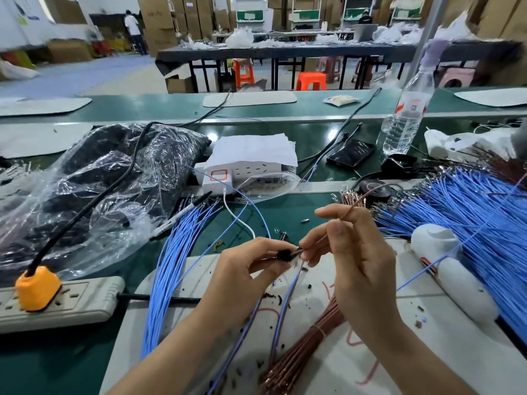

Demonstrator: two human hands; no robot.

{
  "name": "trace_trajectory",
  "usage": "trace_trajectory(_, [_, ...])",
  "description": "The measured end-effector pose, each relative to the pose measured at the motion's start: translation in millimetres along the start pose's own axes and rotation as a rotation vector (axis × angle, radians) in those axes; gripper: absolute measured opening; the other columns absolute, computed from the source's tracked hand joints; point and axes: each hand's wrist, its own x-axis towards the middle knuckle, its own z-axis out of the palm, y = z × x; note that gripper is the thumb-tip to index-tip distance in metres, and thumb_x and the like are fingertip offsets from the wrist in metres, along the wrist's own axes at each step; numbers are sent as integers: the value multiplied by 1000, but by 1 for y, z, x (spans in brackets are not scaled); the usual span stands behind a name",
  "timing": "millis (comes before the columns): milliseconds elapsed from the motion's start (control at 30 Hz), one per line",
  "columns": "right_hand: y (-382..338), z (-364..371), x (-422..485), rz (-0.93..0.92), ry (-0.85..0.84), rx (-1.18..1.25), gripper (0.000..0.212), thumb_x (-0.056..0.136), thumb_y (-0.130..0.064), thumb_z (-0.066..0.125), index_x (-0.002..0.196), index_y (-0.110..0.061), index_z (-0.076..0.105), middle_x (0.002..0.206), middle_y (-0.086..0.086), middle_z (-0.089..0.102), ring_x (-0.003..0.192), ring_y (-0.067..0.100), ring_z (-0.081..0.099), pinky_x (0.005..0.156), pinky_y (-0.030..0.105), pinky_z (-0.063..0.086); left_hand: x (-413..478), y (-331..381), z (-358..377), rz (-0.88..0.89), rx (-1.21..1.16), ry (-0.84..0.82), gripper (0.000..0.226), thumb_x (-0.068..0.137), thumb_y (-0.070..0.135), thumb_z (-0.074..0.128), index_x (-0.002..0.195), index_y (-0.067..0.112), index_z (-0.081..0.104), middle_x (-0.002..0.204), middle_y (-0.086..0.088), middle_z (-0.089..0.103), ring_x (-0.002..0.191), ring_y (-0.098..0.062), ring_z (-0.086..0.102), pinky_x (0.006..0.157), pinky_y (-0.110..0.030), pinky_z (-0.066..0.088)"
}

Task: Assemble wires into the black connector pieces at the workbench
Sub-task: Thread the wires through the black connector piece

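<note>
White mat (462, 346), green workbench (57, 366), cardboard boxes (159, 27) behind

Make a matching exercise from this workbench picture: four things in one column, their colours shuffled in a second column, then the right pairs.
Things
1. plug in the power strip
2. connector in the left hand
3. wire in the right hand
4. wire bundle left of the left hand

Colours
A. blue
B. black
C. orange
D. reddish brown

Pairs: 1-C, 2-B, 3-D, 4-A
</note>
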Motion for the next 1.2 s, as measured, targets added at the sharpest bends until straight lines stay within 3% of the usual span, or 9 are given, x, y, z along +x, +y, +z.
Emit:
trace_trajectory(333, [12,0,-3,-136,-47,-206,19,99,-35,43,105,-22,57,71,-2,67,61,7,65,57,31,54,0,-3,0,53,90,-27,29,81,12,70,102,32,68,90,16,71,82,-6,69,76,-27,55])
trace_trajectory(433, [14,0,-2,-145,-59,-228,14,97,-26,47,96,-18,59,70,-1,65,61,8,63,56,33,53,0,-5,-1,85,131,-17,29,80,12,72,102,31,70,91,18,71,79,-4,67,72,-24,53])
trace_trajectory(633, [14,-2,-2,-147,-54,-254,27,96,-21,48,81,-4,62,67,1,63,60,9,62,56,33,52,2,-6,-2,138,192,21,30,79,19,72,104,33,69,89,15,70,71,-6,62,63,-22,47])
trace_trajectory(767, [13,-1,-2,-171,-54,-285,27,95,-21,48,81,-3,62,67,1,63,60,12,62,55,34,52,2,-4,-2,157,203,31,29,80,20,71,106,33,70,88,15,69,71,-10,62,70,-15,46])
trace_trajectory(900, [15,-1,-2,-147,-67,-290,29,95,-23,48,80,-3,62,67,2,62,59,16,61,53,38,51,1,0,0,181,219,38,27,80,21,70,105,32,69,87,17,68,75,-8,59,73,-20,47])
trace_trajectory(1000, [18,0,-2,-111,-55,-271,26,94,-22,51,79,-5,64,74,1,62,66,13,61,58,34,51,0,1,0,171,209,75,25,80,31,70,105,34,69,86,19,69,83,-10,54,78,-26,47])
trace_trajectory(1100, [22,1,-2,0,-100,-243,20,92,-23,58,83,-11,71,87,-3,61,83,13,63,66,27,52,1,3,-1,158,155,76,26,81,36,66,106,32,68,88,22,68,85,-7,55,77,-19,46])
trace_trajectory(1200, [23,2,-2,158,-148,-201,21,89,-23,58,102,-26,73,98,-6,60,87,11,62,68,27,54,0,2,0,130,151,77,28,78,25,69,103,36,66,83,19,66,82,1,56,75,-9,41])
